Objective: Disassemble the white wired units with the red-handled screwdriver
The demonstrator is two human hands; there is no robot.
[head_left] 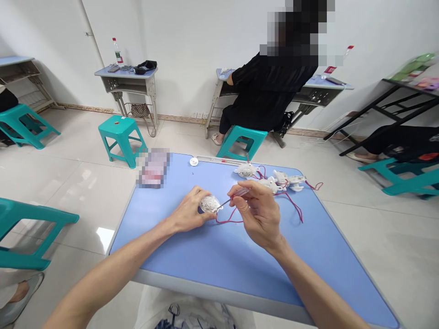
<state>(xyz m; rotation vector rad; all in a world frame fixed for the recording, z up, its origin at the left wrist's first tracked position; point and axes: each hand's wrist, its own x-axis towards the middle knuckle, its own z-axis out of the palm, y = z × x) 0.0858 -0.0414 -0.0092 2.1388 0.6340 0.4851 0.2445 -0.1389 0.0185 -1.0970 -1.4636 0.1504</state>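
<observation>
One clear plastic housing [210, 204], apparently wired inside

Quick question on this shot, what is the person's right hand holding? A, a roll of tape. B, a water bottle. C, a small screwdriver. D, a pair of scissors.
C. The right hand pinches a small screwdriver with a reddish handle, its metal shaft pointing at the round white plastic piece held in the left hand.

No writing is legible; the label on the plastic water bottle [118, 56] is too small
</observation>
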